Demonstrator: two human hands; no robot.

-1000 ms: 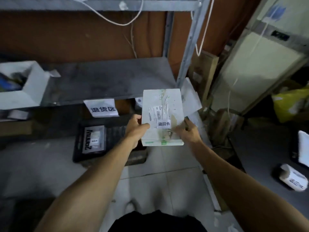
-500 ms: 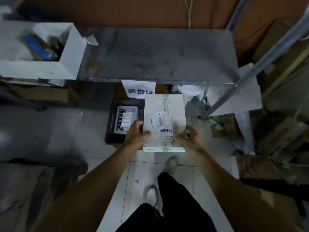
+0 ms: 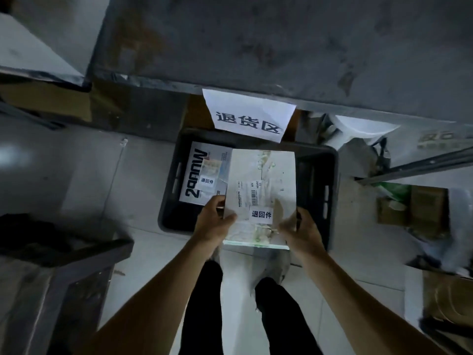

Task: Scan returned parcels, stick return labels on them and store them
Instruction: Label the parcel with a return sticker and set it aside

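I hold a white parcel (image 3: 266, 180) flat over a black plastic crate (image 3: 317, 180) on the floor. A white return label (image 3: 261, 214) with black characters is stuck on its top near me, beside a barcode label. My left hand (image 3: 213, 221) grips the parcel's near left corner, thumb on top. My right hand (image 3: 302, 230) grips the near right corner. Inside the crate lies another parcel (image 3: 197, 172), white with large black print, bearing the same kind of return label.
A grey metal shelf (image 3: 256, 42) juts out above the crate, with a paper sign (image 3: 250, 116) hanging from its edge. Cardboard boxes (image 3: 414, 208) and bags clutter the right. A dark frame (image 3: 76, 252) stands at the left. My legs are below the parcel.
I have stepped closer and leaned over, so the view now looks straight down. The parcel, held in both hands, has moved from in front of the shelf to above the crate.
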